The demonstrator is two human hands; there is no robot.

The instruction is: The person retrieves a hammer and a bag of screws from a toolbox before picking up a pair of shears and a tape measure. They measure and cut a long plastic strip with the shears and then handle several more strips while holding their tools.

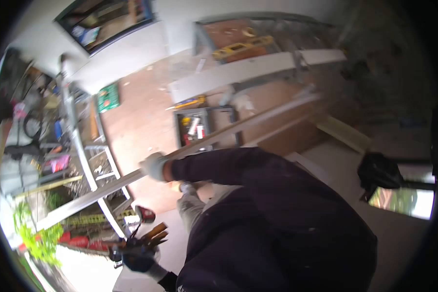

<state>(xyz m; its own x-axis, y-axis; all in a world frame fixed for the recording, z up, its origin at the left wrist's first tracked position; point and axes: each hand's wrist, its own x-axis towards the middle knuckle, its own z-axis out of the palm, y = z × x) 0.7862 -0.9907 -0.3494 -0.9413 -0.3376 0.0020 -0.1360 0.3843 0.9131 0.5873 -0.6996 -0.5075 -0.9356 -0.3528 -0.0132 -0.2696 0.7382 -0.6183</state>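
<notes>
A long pale bar (107,187), like a metal profile, runs slantwise across the view, from the lower left up to the right. My right hand (154,166), in a grey glove, is wrapped round it near the middle, the dark-sleeved arm reaching across my body. Down at the lower left is my left hand (140,258), its glove showing dark blue. It is closed around a bundle of slim brown and black pieces (155,234), too blurred to name. My grey trouser leg (191,207) shows below the bar.
Beneath the bar stands a white ladder-like frame (91,170). An open toolbox (205,124), a green case (108,98) and a white board (238,73) lie beyond. A yellow spirit level (243,47) is farther back. Clutter fills the left, near a green plant (39,241).
</notes>
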